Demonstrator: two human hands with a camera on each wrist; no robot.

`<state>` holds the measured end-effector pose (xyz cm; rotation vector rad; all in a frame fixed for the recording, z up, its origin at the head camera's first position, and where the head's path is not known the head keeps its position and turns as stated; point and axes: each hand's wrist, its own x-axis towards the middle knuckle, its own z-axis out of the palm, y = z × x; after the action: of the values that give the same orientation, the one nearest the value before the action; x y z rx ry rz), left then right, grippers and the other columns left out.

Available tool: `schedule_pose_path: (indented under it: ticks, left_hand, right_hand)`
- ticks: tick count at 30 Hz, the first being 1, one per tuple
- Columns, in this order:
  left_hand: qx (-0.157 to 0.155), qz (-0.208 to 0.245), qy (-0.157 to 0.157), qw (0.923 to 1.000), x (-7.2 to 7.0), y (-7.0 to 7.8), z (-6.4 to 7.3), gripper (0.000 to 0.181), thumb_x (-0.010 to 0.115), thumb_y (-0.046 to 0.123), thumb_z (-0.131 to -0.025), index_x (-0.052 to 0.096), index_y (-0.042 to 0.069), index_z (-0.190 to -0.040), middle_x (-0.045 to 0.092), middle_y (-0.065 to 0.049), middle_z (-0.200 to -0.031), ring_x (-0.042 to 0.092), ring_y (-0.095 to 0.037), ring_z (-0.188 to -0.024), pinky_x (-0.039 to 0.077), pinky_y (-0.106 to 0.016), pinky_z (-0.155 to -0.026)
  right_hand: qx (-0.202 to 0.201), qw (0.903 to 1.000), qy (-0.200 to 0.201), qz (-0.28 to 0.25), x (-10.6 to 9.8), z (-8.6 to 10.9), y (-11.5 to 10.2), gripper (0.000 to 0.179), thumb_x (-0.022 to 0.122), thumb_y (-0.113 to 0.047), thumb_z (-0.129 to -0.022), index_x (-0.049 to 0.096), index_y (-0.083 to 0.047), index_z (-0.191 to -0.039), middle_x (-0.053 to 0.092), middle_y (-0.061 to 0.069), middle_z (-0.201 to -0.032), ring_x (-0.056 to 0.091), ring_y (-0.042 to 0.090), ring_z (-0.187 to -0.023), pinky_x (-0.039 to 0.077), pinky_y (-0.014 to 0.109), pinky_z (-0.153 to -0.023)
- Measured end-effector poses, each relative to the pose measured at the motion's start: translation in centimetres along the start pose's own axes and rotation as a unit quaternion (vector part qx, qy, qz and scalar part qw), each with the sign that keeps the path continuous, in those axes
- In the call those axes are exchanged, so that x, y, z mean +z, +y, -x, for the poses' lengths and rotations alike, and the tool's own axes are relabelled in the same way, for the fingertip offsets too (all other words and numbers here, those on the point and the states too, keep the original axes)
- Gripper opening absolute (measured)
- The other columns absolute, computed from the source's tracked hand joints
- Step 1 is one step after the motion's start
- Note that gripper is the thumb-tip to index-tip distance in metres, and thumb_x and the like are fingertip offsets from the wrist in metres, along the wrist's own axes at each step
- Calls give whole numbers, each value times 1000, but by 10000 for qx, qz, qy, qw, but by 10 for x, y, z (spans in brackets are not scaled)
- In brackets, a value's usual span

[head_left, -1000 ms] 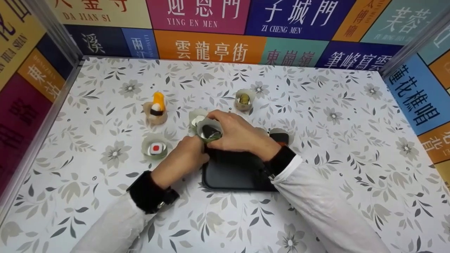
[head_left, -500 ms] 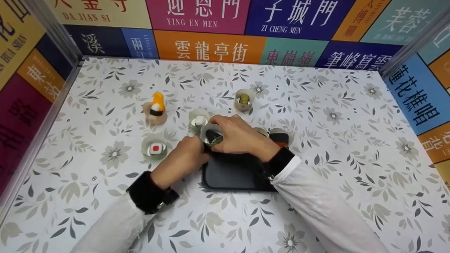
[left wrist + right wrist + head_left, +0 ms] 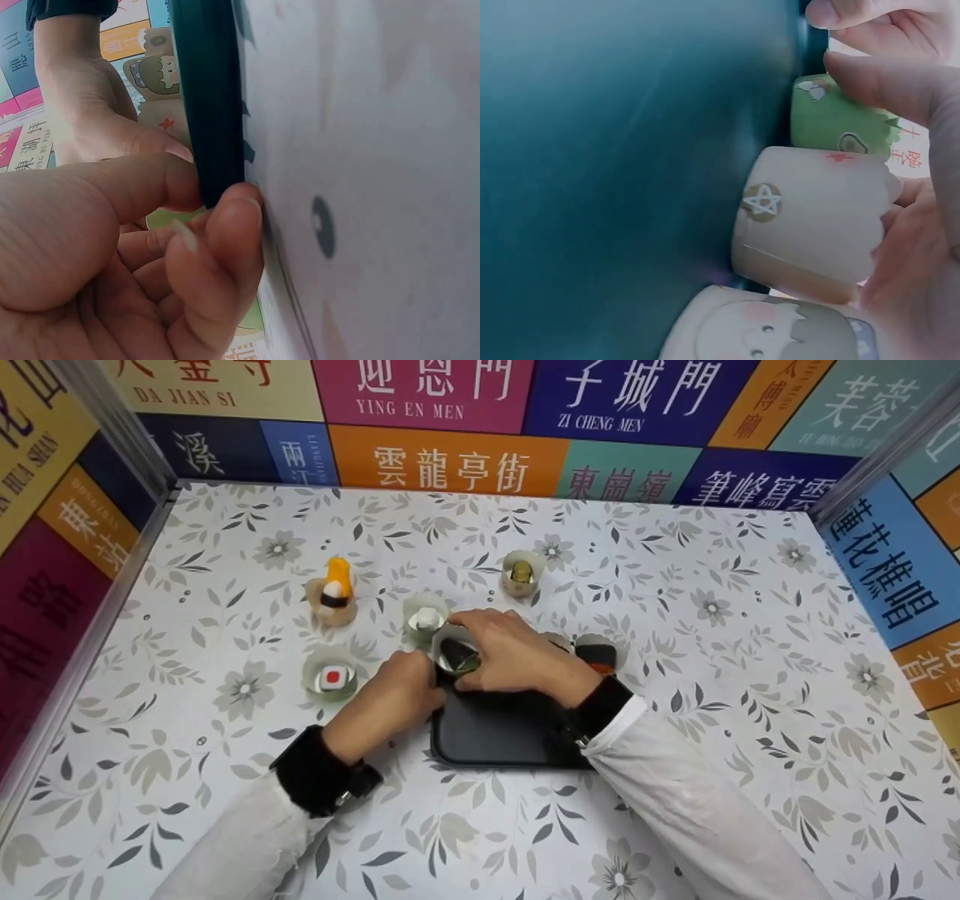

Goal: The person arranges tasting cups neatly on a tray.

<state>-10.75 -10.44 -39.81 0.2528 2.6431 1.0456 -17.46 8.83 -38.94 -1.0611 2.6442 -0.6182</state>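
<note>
My left hand (image 3: 390,701) pinches the left edge of a dark baking tray (image 3: 495,727); in the left wrist view the finger and thumb meet at the tray's rim (image 3: 210,97). At the tray's far left corner, my right hand (image 3: 517,652) holds a green paper cup (image 3: 840,120) with a dark sushi-like piece (image 3: 456,651) inside. The cup's base is against the tray. Two more cups stand along the tray's far side: one with a black and orange piece (image 3: 596,654), the other mostly hidden by my right hand. A star-marked beige cup (image 3: 810,214) shows in the right wrist view.
Just beyond the tray corner stands a cup with a white piece (image 3: 426,619). To the left are a cup with a red-centred white piece (image 3: 332,677) and a tan cup with a yellow-topped piece (image 3: 335,600). A cup with a greenish piece (image 3: 521,574) stands farther back.
My right hand has shifted slightly right and toward me with the green cup, uncovering more of the cup with the white piece. My left hand stays at the tray edge.
</note>
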Motion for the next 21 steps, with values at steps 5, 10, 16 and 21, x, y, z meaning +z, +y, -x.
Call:
schedule_pose_path:
  ticks: [5, 10, 16, 21]
  left_hand:
    - [-38, -44, -24, 10000, 1, 0, -1, 13, 71, 0, -81, 71, 6, -92, 66, -8, -83, 60, -23, -71, 46, -33, -61]
    - [-76, -136, -36, 9999, 1, 0, -1, 8, 71, 1, -80, 67, 7, -83, 63, -7, -77, 57, -22, -66, 44, -33, -57]
    - [-124, -204, -76, 9997, 1, 1, 0, 20, 70, 1, -82, 59, 10, -69, 57, -4, -68, 55, -20, -61, 42, -31, -53]
    - [-112, -358, -66, 9993, 0, 1, 1, 30, 69, 2, -82, 50, 14, -61, 48, 0, -62, 50, -18, -57, 38, -29, -51]
  right_hand:
    - [163, 9999, 31, -2, -17, 9, -2, 87, 82, -49, -84, 49, -6, -153, 57, 13, -147, 51, 29, -138, 34, 46, -119]
    - [199, 9991, 333, -145, -42, 22, 0, 73, 69, -54, -96, 54, -7, -149, 62, 13, -138, 56, 28, -128, 39, 47, -112]
    - [112, 9945, 970, -387, -62, 45, 12, 53, 66, -39, -102, 61, -4, -143, 65, 14, -132, 60, 30, -122, 44, 48, -106]
    - [458, 9882, 1292, -678, -71, 66, 29, 45, 64, -35, -105, 64, -5, -139, 65, 13, -133, 60, 31, -122, 48, 52, -100]
